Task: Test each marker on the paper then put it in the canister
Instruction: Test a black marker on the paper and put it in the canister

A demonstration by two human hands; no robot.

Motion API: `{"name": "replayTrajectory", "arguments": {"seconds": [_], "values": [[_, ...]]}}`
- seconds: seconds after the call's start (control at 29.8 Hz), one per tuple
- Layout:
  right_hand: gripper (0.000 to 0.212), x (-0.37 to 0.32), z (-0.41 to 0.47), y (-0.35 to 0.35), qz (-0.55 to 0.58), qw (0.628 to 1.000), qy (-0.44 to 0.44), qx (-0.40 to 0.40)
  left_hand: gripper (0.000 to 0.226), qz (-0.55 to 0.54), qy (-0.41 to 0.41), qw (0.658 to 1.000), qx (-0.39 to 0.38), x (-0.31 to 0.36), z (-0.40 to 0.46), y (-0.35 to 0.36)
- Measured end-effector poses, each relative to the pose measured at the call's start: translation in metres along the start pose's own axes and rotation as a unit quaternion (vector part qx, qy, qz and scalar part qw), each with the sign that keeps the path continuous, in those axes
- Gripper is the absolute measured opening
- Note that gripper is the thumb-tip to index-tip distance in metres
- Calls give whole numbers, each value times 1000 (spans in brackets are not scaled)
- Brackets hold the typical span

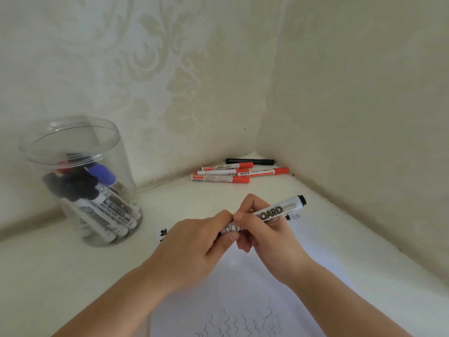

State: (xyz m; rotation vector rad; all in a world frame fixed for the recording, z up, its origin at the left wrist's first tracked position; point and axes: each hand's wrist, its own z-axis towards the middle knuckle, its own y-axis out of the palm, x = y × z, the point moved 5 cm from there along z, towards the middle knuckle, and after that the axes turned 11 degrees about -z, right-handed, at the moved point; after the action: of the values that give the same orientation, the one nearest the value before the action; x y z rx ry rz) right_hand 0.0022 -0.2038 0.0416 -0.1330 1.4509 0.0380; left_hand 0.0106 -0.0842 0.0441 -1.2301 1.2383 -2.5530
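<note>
As seen nearest the viewer, recorded a white paper sheet (pixel 233 288) flat on the pale tabletop (pixel 73 276), with rows of thin black wavy test strokes (pixel 227 322) along its near edge. Noted darker black marks at its far edge, partly hidden behind the hands.

Above the sheet, found both hands on one white-barrelled marker (pixel 274 210) with a black far end. Found the left hand (pixel 194 244) curled round the lower-left end, hiding it. Found the right hand (pixel 264 237) pinching mid-barrel, thumb on top. Could not tell whether the cap was on, off or being pulled. Judged the step as capping or uncapping, either side of a test stroke.

Logged the long axis as running from lower left up to upper right, clear of the paper. Read "BOARD" in black outlined capitals on the exposed barrel; made out only part of outlined letters between the hands.

Further out to the left, noted a clear round plastic canister (pixel 73 142), upright and open-topped, holding several black-capped and blue-capped markers with illegible labels. Placed it well apart from the held marker and nearer the left hand; judged that the drop would call for a leftward carry.

Farthest, in the wall corner, counted four red-capped white markers (pixel 222 178) and one slim black pen (pixel 250 161) lying near together; print unreadable.
</note>
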Motion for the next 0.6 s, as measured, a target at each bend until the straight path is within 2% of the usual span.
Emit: {"name": "replayTrajectory", "arguments": {"seconds": [0.27, 0.34, 0.44, 0.5, 0.6], "values": [[15, 8, -8, -1, 28, 1000, -7, 12, 11, 45, 7, 998, 41, 14, -5, 5], [15, 6, -9, -5, 18, 1000, -16, 15, 14, 69, 10, 997, 45, 12, -5, 6], [14, 7, -7, -5, 7, 1000, -3, -1, 35, 71, -9, 997, 40, 7, -3, 6], [8, 9, -1, -8, 39, 999, 24, -1, 45, 63, -20, 997, 36, 3, -2, 4], [14, 13, 13, -27, 24, 995, 72, 71, 33, -15, -89, 994, 59, -18, -2, -3]]}}
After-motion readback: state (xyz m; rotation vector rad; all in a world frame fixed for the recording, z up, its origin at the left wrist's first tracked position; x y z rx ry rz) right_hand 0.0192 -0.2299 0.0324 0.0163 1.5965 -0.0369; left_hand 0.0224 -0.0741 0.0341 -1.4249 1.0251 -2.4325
